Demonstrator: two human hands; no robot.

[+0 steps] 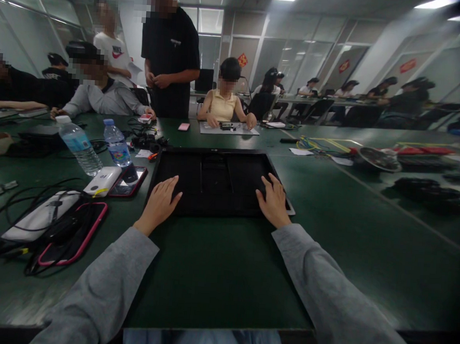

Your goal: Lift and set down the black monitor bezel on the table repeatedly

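Note:
A flat black panel (pixel 217 179), like the back of a monitor, lies face down on the green table (pixel 216 275) in front of me. My left hand (pixel 158 204) rests flat on its near left corner, fingers stretched out. My right hand (pixel 274 201) lies flat on its near right edge, fingers apart. Neither hand holds anything. Both my arms are in grey sleeves.
Left of the panel stand two water bottles (pixel 117 143), a white power bank (pixel 102 181), phones, a red-edged case (pixel 72 237) and black cables. Several people sit or stand at the table's far side. Wires and dark parts (pixel 375 157) lie at the right.

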